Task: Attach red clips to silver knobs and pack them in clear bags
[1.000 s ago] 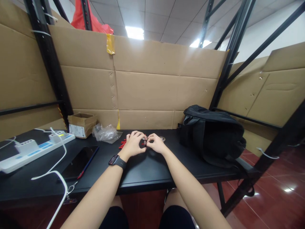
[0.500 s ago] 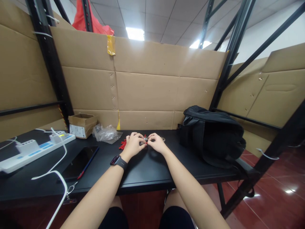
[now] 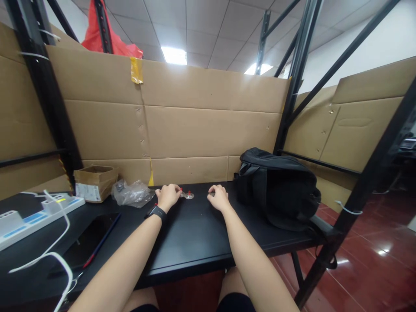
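Note:
My left hand (image 3: 168, 197), with a dark watch on its wrist, is closed, fingertips pinched at a small clear suction cup (image 3: 183, 195) with a red tip. Just right of those fingers, another clear suction cup (image 3: 189, 196) with a red hook-like top lies on the black table (image 3: 191, 234). My right hand (image 3: 218, 197) is farther right, fingers curled down close to the tabletop; something small may sit under its fingertips, but I cannot make it out. A bit of the red pieces (image 3: 156, 204) shows behind my left wrist; the others are hidden.
On the left are a crumpled clear plastic bag (image 3: 131, 193), an open cardboard box (image 3: 96, 184), a black phone (image 3: 89, 238) and a white power strip (image 3: 39, 223) with cables. A black backpack (image 3: 279, 190) stands at right. Cardboard panels (image 3: 211, 134) wall the back.
My hands, close together before, have moved apart; the right one is now off to the right. Two suction cups show beside my left hand. The camera view has shifted right and tilted up.

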{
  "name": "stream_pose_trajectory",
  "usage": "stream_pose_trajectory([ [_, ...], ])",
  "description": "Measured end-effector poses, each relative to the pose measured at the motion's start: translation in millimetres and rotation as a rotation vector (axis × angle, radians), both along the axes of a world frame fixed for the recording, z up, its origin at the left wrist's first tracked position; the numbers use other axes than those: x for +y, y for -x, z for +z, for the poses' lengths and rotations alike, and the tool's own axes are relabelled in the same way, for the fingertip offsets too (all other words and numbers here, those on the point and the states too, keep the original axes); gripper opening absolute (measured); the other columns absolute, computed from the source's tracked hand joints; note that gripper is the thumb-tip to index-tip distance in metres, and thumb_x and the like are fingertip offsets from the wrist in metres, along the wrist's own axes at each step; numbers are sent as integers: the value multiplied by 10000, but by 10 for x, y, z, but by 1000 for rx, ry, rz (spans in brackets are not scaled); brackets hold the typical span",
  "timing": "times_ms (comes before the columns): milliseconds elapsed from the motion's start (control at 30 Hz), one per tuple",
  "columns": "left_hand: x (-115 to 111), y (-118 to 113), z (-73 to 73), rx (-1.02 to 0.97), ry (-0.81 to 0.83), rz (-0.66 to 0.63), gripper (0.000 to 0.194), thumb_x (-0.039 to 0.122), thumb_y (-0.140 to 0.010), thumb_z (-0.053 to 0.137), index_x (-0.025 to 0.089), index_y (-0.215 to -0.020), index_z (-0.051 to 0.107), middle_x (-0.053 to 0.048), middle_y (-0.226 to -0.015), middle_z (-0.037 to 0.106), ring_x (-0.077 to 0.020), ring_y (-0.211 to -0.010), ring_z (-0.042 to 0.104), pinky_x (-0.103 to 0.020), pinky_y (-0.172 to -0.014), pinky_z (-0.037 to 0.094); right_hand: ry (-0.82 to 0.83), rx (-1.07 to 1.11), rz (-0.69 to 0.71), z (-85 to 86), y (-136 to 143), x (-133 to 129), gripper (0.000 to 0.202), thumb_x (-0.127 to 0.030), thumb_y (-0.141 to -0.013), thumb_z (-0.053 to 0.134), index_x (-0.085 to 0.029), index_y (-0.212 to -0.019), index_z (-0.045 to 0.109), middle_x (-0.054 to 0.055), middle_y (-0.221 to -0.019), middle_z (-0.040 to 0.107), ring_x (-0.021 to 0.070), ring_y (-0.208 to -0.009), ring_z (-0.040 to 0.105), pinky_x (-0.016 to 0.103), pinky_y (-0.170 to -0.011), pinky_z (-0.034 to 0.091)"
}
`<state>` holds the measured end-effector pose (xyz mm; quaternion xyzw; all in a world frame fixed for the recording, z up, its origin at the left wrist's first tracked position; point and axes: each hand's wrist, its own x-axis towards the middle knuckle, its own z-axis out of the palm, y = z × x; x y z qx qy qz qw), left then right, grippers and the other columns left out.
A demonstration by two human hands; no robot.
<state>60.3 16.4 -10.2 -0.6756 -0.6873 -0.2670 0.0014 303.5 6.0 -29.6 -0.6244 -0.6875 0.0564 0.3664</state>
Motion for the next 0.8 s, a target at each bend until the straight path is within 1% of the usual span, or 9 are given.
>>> stream_pose_trajectory([
  [133,108,-64,-14,34,14,-13,184,378,-813,597,306,-874,754,-53,-963,764,-296,-1034,623,-429,-897,310,-2,-23,10,-1,38,-11,151,-180,-751,656,-244,-887,641,37,-1047,564,230,-1054,472,324,-812,310],
  [233,126,-6,9,40,17,-13,223,337,-816,571,317,-972,730,-41,-1034,753,-285,-1054,610,-423,-897,321,3,-28,24,-2,38,2,161,-177,-749,653,-246,-894,638,37,-1051,559,232,-1051,468,328,-811,303],
  [333,56,237,73,130,-86,55,315,257,-821,534,270,-1102,674,-93,-1143,708,-308,-1126,546,-447,-926,305,1,-28,44,-2,31,18,159,-179,-754,650,-247,-897,633,42,-1066,555,239,-1052,465,334,-812,304],
  [400,-47,476,121,246,-209,166,343,217,-825,513,209,-1143,641,-153,-1161,674,-341,-1164,488,-480,-950,276,-2,-24,50,-2,40,25,160,-181,-757,652,-246,-902,632,47,-1068,553,245,-1055,463,339,-814,305],
  [500,-218,826,162,311,-239,304,375,277,-832,541,188,-1191,602,-183,-1213,623,-365,-1180,430,-503,-963,253,-2,-28,61,-2,88,24,163,-187,-757,667,-242,-906,628,53,-1064,549,251,-1058,457,349,-824,305],
  [567,-294,1001,161,306,-267,390,421,332,-860,524,204,-1259,566,-180,-1285,577,-373,-1197,400,-515,-966,245,-7,-35,70,-4,137,14,166,-193,-757,676,-242,-907,624,52,-1070,543,250,-1064,452,354,-834,304],
  [667,-322,1182,124,246,-245,518,459,399,-868,517,226,-1289,571,-182,-1289,562,-401,-1167,416,-530,-932,271,-19,-45,89,-17,203,-16,171,-194,-756,681,-247,-908,622,45,-1078,538,246,-1065,448,358,-843,299],
  [733,-304,1276,98,176,-192,553,459,418,-859,529,260,-1286,591,-180,-1275,565,-413,-1132,453,-533,-900,298,-22,-51,100,-27,221,-36,174,-193,-755,682,-250,-908,624,40,-1073,538,243,-1060,447,359,-845,297],
  [800,-279,1361,85,100,-163,542,439,383,-861,524,299,-1286,596,-162,-1288,566,-399,-1101,501,-529,-881,320,-19,-51,101,-27,217,-46,167,-193,-757,677,-250,-905,625,38,-1068,538,242,-1059,446,359,-846,298],
])
